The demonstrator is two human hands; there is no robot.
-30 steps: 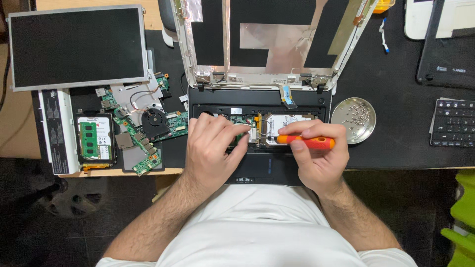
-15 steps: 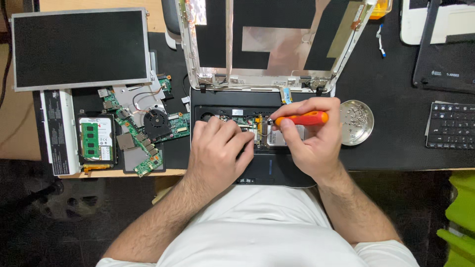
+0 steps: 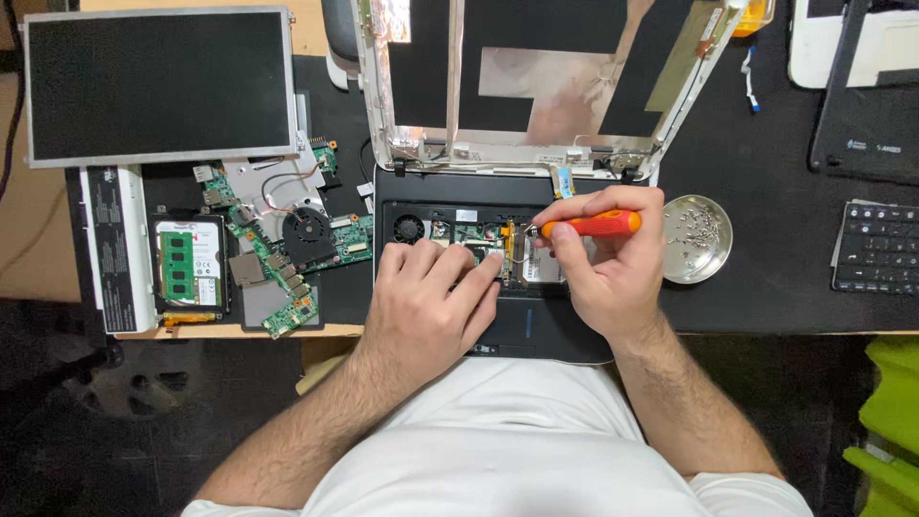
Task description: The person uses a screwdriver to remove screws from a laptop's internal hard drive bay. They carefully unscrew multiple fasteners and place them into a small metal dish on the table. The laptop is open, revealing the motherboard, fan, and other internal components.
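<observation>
An opened black laptop base [image 3: 412,191] lies on the black desk with its inner parts bare and its stripped lid shell [image 3: 536,77] standing behind it. My right hand [image 3: 603,268] grips an orange-handled screwdriver [image 3: 589,226], whose tip points left into the laptop's middle near a small board. My left hand [image 3: 426,306] rests flat on the base, fingertips pressing on parts just left of the screwdriver tip.
A round metal dish [image 3: 697,239] with several screws sits right of my right hand. A loose screen panel [image 3: 158,86], a green circuit board with a fan [image 3: 287,249], a memory module [image 3: 187,263] and a keyboard [image 3: 876,247] lie around.
My right hand lifted the screwdriver up and back over the laptop, then shifted it slightly left. My left hand stayed on the base, fingers creeping right.
</observation>
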